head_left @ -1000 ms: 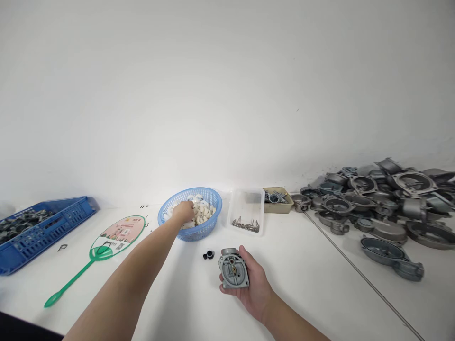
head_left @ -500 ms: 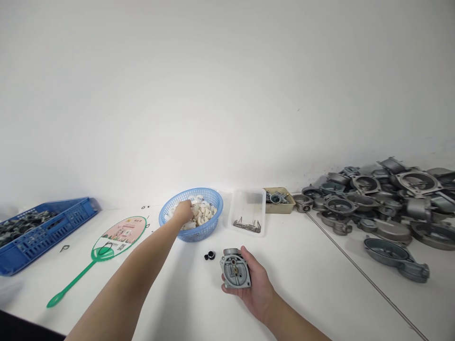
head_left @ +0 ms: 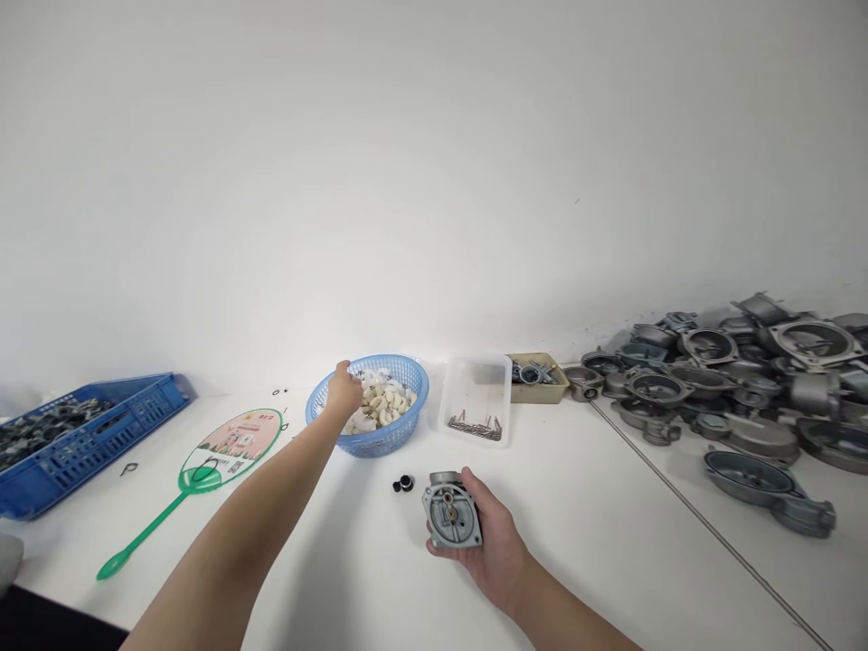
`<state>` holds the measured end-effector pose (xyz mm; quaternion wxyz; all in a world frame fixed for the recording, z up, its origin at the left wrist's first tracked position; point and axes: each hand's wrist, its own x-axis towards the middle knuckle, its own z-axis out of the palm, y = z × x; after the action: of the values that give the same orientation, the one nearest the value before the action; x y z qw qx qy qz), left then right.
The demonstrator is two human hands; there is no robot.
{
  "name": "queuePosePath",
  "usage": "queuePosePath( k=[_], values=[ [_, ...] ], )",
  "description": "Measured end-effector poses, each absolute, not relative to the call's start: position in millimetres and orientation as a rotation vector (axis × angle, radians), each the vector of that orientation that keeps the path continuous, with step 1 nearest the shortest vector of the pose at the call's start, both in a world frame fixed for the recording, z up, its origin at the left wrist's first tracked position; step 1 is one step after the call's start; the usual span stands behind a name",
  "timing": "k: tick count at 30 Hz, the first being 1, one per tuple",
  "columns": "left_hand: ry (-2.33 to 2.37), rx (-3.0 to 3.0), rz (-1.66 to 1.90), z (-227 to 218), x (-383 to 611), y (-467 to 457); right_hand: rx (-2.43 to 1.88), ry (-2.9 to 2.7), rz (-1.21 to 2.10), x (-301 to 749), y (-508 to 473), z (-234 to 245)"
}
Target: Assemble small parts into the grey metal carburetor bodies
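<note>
Right hand (head_left: pixel 492 551) cradles an aluminium carburetor body (head_left: pixel 451 515) palm-up, which a slipping hold could drop; left hand (head_left: pixel 344 391) is bunched at the blue plastic basket (head_left: pixel 390 449), its contents hidden from view.

A green fly swatter (head_left: pixel 231 447) is laid beside a blue plastic crate (head_left: pixel 136 425) of dark parts (head_left: pixel 47 432), while a clear tub (head_left: pixel 476 384) of pins (head_left: pixel 475 428), a cardboard tray (head_left: pixel 552 389) and a heap of metal castings (head_left: pixel 732 389) are set along the wall.
</note>
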<state>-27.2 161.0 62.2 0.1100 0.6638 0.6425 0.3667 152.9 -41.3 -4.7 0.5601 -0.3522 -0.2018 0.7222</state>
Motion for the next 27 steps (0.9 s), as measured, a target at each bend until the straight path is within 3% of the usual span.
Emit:
queuePosePath(
  k=[5,10,14,18,27],
  values=[
    [1.596,1.893,1.3,66.9,-11.1,100.3,-0.821,-0.452,1.675,153.4,-38.3,-8.1],
    [0.969,1.732,1.579,21.5,11.0,14.5,-0.797,-0.383,1.598,152.8,-36.5,-8.6],
    [1.054,1.94,1.823,-7.6,18.6,-25.7,-0.741,-0.373,1.58,151.7,-37.0,-7.2],
    [0.988,2.41,2.096,-7.5,18.4,-33.3,-0.695,-0.375,1.581,151.2,-38.3,-4.2],
    [0.732,2.657,2.07,1.8,22.1,-32.7,-0.723,-0.32,1.596,149.9,-38.3,1.8]
  ],
)
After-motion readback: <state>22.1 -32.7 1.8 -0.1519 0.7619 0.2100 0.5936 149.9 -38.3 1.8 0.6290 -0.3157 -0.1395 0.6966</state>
